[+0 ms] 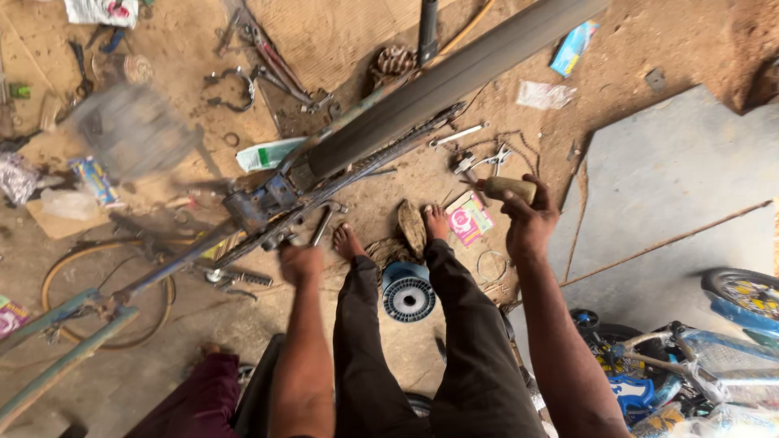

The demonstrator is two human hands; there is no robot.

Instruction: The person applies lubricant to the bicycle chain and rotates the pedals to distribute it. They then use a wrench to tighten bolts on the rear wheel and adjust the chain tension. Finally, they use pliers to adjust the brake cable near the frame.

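Head view: dirt floor [649, 49], tools strewn abt; left hand [302, 264] blurred, clenched at bike frame [260, 209], grip contents can't tell; right hand [529, 219] grasping wooden block [510, 188]; looks like frame work underway; next prob needs block brought to frame.

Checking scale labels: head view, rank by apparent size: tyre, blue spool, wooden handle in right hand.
1. Tyre, largest by far.
2. Blue spool.
3. Wooden handle, smallest, partly covered by the right hand, which raises it nearer the camera.

Spool [408, 294] between legs; bicycle frame [268, 207] left; pliers [495, 159] ahead.
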